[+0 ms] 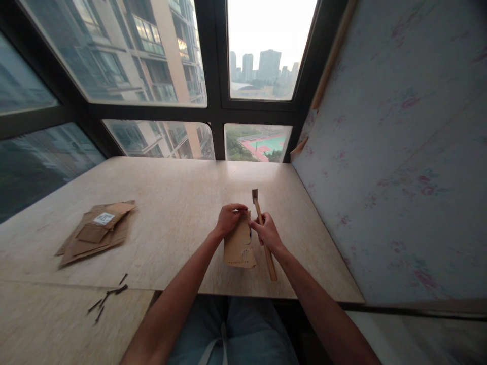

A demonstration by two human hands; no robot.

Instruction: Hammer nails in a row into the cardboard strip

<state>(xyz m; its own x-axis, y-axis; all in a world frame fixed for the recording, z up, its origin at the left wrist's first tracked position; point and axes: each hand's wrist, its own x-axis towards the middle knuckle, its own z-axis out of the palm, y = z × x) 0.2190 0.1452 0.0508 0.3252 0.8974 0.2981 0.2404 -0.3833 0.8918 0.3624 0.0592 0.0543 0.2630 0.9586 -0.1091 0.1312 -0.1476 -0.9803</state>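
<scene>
A piece of brown cardboard (pixel 236 242) stands or lies on the table in front of me. Its right edge is torn, and a row of small marks and whitish scuffs runs along its lower part. Closed over the cardboard's upper end is my left hand (pixel 229 218). My right hand (pixel 267 231) grips a wooden-handled tool (pixel 270 263) that looks like a hammer, its small brownish head pointing away from me. The right thumb and fingertips reach the cardboard's torn edge. Something dark blue shows there, too small to name.
On the left lies a stack of flattened cardboard pieces (pixel 101 230) with a white label on top. Several dark, thin nail-like pieces (pixel 104 299) are scattered nearer me. A window frame (pixel 217 109) bounds the table's far side; a flowered wall (pixel 391 167) rises at the right.
</scene>
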